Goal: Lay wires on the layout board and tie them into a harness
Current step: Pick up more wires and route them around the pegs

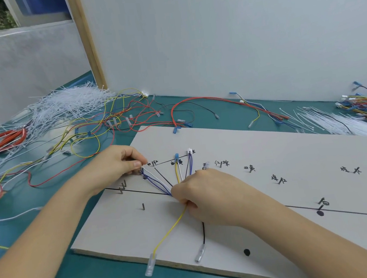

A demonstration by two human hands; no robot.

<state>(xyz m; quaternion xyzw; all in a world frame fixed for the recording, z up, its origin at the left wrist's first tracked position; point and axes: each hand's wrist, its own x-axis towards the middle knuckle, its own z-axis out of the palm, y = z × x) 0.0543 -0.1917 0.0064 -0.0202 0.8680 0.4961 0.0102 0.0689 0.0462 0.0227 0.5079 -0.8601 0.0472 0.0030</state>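
the step in hand looks like routing a wire end to its labelled pin on the layout board [270,142], which lies on the teal table with its near left corner toward the person. to do it well, the wire should be drawn taut from the junction, seated hard against the pin beside its mark, and kept from crossing the neighbours fanned out there.

the left hand [114,165], at the board's far left edge, pinches the end of a white wire [153,173] between thumb and curled fingers, just beside a pin. to its right the blue wires [158,184] and a yellow wire [177,173] fan toward far connectors. the right hand [207,195] is clenched round the gathered wires at the junction, pressing them on the board; a yellow tail [170,230] and a black tail [203,232] run out toward the near edge.
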